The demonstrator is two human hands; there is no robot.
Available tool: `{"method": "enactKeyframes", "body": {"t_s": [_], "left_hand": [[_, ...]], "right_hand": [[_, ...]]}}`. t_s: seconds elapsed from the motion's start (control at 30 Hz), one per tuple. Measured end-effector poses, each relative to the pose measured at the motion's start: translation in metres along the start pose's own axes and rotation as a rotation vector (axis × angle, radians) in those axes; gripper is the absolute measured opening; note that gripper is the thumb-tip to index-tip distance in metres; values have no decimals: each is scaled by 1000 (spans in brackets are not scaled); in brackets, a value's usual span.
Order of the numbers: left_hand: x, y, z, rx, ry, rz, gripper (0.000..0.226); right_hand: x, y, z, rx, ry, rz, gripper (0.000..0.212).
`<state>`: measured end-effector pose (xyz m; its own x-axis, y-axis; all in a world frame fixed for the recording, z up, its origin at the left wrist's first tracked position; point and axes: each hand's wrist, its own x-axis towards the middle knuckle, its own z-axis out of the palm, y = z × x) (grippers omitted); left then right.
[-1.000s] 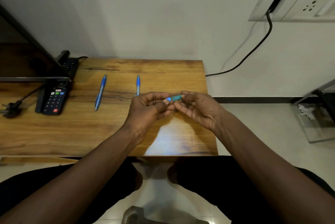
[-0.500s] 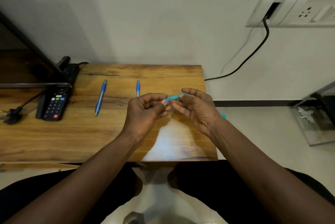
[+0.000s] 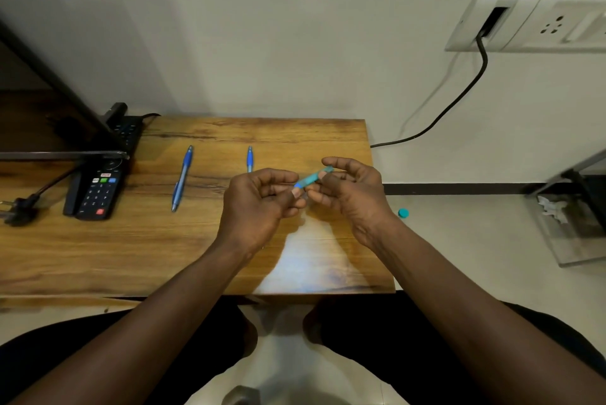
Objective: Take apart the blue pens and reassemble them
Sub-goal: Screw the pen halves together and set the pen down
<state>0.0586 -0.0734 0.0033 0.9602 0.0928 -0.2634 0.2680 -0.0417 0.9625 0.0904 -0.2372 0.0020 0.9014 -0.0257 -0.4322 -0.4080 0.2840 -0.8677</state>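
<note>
**A:** What do the fingers have?

**B:** The left fingertips point(image 3: 296, 192) pinch the lower, bluer end of a teal-blue pen point(image 3: 313, 177); the right fingers point(image 3: 331, 162) curl round its upper end; so the left hand point(image 3: 259, 204) and the right hand point(image 3: 354, 198) both grip it, in the air above the right part of the wooden table point(image 3: 98, 257).

**A:** What could go wrong from here?

**B:** Likely a small part slipping free as the pen comes apart; the hands hover near the table's right edge, so a loose piece would fall to the floor; a small teal cap point(image 3: 403, 213) lies down there, and whether it belongs to this pen cannot be told.

**A:** And the count?

**B:** Three pens: the held one; a whole blue pen point(image 3: 181, 178) lying to the left; a second blue pen point(image 3: 250, 158), partly hidden behind the left hand; one cap; one remote point(image 3: 98, 195) at the far left.
</note>
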Motion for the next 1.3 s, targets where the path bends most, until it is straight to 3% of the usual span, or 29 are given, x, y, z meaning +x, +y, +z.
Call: {"method": "enactKeyframes", "body": {"t_s": [0.3,0.57,1.1,1.3], "left_hand": [[3,14,-10,161,-158,-63,19],[6,17,-16,66,-178,-176,24],[8,11,-11,-137,-21,-305,13],[6,7,-10,-126,-20,-217,19]], "right_hand": [[2,-2,-4,-134,-39,-31,36],[1,-3,-1,-121,-80,-44,34],[-1,-4,2,-124,-116,-160,35],[1,-2,1,-132,-111,-140,36]]}}
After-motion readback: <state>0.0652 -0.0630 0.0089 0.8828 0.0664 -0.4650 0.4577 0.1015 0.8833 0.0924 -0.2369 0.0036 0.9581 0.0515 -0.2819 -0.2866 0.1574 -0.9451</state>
